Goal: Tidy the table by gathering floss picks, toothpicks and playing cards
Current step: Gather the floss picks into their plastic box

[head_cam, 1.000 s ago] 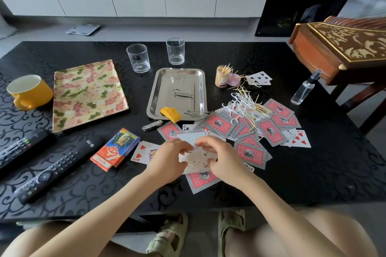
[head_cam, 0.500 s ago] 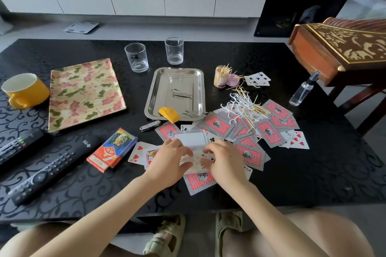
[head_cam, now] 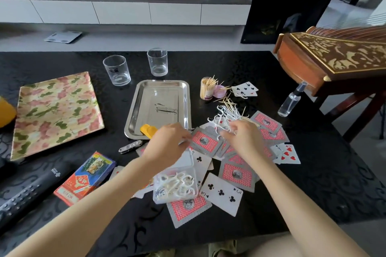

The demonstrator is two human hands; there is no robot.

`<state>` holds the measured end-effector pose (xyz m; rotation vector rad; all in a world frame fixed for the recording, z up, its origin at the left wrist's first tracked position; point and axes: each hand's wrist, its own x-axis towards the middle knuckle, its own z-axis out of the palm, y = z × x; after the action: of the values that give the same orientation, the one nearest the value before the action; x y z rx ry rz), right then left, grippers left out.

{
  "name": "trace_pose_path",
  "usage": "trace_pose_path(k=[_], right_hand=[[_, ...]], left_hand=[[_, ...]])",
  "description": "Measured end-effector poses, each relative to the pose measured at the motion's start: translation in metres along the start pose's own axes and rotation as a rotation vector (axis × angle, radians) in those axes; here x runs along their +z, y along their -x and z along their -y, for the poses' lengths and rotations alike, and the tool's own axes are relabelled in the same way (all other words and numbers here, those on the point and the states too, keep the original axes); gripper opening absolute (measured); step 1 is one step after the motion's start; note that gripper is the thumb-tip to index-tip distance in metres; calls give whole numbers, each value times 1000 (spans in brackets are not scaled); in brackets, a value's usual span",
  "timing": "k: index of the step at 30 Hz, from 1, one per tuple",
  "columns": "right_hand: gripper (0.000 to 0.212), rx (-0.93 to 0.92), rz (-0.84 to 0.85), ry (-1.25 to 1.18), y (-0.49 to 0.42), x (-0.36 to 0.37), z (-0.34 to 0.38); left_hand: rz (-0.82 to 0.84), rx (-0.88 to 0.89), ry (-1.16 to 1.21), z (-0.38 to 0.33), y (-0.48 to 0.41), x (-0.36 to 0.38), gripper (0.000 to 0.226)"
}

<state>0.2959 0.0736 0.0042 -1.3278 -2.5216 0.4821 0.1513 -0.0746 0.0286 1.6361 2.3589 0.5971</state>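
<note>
White plastic floss picks [head_cam: 227,113] lie heaped on red-backed playing cards [head_cam: 237,175] scattered over the black patterned table [head_cam: 313,173]. The right hand [head_cam: 244,141] pinches several picks. More picks fill a clear plastic box [head_cam: 175,186] nearer the person. The left hand [head_cam: 167,145] is blurred, so I cannot tell its grip.

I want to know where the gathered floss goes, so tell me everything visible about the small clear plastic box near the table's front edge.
The clear plastic box is small, see-through, rectangular with rounded corners. Its lid seems flipped open toward the far side. White floss picks lie tangled inside. It rests on playing cards, some face up, one red-backed, on the black table between the forearms. The left hand and right hand are beyond it; neither grips it.
</note>
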Motion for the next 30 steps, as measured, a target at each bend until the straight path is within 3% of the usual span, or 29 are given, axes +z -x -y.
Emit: trace_pose_path(k=[3, 5, 10, 14, 17, 22, 27, 30], right_hand=[[84, -47, 81, 229, -36, 3, -2], [95, -60, 156, 335, -55, 7, -1], [76, -105, 188, 346, -75, 22, -1], [41, -56, 216, 199, -86, 21, -6], [41, -31, 224, 219, -95, 24, -8], [12, 68, 310, 184, -113, 24, -2], [31, 54, 172, -90, -110, 19, -12], [20, 56, 80, -302, -107, 15, -18]], left_hand=[[30, -9, -61, -11, -43, 8, 25], [39, -58, -65, -16, -69, 17, 24], [64, -197, -1, -18, -111, 38, 23], [116, -275, 50, -17, -126, 51, 14], [116, -301, 106, -16, -132, 58, 24], [117, -302, 152, -15, -134, 59, 29], [113, -296, 194, -12, -132, 53, 26], [76, -309, 254, -11, -131, 49, 26]])
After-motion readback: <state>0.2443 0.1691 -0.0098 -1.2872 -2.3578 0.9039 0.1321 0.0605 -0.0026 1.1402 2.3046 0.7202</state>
